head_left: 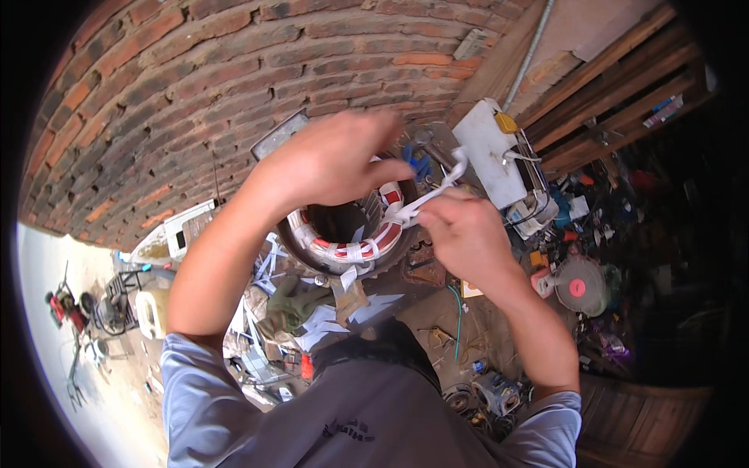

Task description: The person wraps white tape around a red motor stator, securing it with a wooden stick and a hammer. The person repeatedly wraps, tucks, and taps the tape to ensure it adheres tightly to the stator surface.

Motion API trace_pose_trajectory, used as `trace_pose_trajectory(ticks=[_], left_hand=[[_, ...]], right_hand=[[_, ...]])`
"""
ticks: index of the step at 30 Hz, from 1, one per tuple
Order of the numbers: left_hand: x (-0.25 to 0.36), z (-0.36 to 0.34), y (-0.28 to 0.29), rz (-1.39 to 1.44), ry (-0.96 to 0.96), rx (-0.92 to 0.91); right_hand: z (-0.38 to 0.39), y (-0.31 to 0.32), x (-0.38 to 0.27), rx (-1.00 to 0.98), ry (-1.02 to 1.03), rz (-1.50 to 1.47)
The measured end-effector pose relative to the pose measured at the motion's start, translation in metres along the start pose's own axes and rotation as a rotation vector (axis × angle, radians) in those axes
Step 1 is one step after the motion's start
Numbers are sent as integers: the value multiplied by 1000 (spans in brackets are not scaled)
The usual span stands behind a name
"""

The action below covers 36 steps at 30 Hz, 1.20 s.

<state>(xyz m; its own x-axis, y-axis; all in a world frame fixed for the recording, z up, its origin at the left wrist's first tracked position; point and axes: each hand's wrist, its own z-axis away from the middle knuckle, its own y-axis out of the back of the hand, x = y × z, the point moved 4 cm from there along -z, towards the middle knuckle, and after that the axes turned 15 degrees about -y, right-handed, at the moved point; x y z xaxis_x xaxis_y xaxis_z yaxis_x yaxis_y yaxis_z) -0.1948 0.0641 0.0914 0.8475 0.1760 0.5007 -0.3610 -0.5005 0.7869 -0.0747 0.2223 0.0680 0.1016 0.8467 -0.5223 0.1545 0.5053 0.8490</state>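
A motor stator (pixel 287 232) sits in front of me, a dark metal ring. Its round copper-red winding (pixel 334 249) is bound at intervals with white strips, and the slots show inside the bore. My right hand (pixel 462 226) pinches a white tape (pixel 437 194) at the right side of the winding; the tape's loose end rises in a curl toward the upper right. Above the far rim of the stator hovers my left hand (pixel 343 156). Its fingers are blurred, with the thumb apart from them and nothing visible in between.
White paper scraps (pixel 320 326) and a greenish cloth (pixel 292 308) lie just nearer than the stator. A brick wall (pixel 257 70) rises behind. To the right stand a white panelled machine (pixel 491 156) and a round fan (pixel 579 287). A pale jug (pixel 151 313) stands left.
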Motion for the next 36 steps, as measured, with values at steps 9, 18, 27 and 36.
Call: trace_pose_trajectory(ticks=[9, 18, 27, 36], left_hand=[[-44, 43, -99, 87, 89, -496], [-48, 40, -114, 10, 149, -432], [6, 33, -77, -22, -144, -181], [-49, 53, -96, 236, 283, -385]], right_hand=[[62, 39, 28, 290, -382, -1139], [145, 105, 63, 452, -296, -1154], [157, -34, 78, -26, -621, -646], [143, -52, 87, -149, -375, -627]])
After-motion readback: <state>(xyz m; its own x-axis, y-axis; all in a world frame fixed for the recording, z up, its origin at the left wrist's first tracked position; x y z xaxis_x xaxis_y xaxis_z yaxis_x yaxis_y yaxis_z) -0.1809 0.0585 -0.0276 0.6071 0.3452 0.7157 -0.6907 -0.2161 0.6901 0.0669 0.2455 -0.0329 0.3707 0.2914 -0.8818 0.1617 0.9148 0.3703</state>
